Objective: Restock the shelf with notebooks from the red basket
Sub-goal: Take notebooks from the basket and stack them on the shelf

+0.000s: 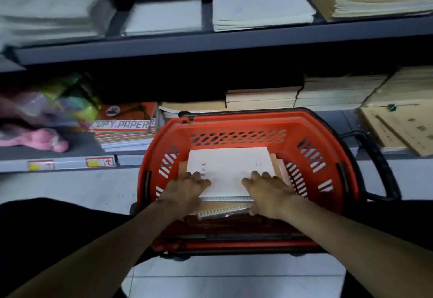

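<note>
A red basket (236,123) with a black rim and handle stands on the floor in front of the shelf. Inside lies a stack of spiral-bound notebooks; the top one (230,165) has a white cover with small print. My left hand (187,186) lies on the near left corner of that white notebook, fingers curled over its edge. My right hand (268,192) sits on the near right corner, fingers spread on the cover and thumb down at the spiral edge of the stack. Brown-covered notebooks show under the white one.
The lower shelf (70,163) behind the basket holds copy paper packs (124,125), coloured paper in plastic at the left, and brown notebook stacks (332,91) at the right. The upper shelf (210,42) carries white and brown paper stacks. Pale floor tiles lie below.
</note>
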`<action>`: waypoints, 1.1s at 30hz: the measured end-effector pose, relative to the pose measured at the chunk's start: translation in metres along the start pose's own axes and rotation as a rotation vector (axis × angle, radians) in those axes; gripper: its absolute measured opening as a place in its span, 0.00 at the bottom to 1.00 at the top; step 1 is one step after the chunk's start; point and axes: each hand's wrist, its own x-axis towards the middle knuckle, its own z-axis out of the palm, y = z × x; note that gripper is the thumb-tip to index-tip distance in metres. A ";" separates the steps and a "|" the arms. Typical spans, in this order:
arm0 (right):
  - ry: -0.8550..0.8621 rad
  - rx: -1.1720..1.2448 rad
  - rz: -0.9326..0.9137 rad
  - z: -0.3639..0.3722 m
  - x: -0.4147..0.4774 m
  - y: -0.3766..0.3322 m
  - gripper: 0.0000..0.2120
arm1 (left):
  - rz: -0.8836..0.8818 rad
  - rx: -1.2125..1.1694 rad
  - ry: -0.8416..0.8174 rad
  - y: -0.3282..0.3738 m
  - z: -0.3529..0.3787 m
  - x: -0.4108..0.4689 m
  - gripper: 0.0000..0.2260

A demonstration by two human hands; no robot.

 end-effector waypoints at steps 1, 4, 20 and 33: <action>0.039 -0.049 -0.006 0.004 0.005 -0.006 0.27 | 0.009 0.035 0.034 -0.004 0.000 0.001 0.21; 0.124 -0.119 -0.051 0.008 0.017 -0.009 0.22 | 0.051 0.096 0.136 -0.006 0.002 0.004 0.19; 0.372 0.476 0.074 -0.048 0.037 0.048 0.11 | -0.750 -1.739 -0.239 0.029 -0.003 -0.015 0.07; 0.136 0.535 -0.268 -0.036 0.009 -0.047 0.18 | -0.646 -2.045 0.159 0.032 -0.030 -0.001 0.08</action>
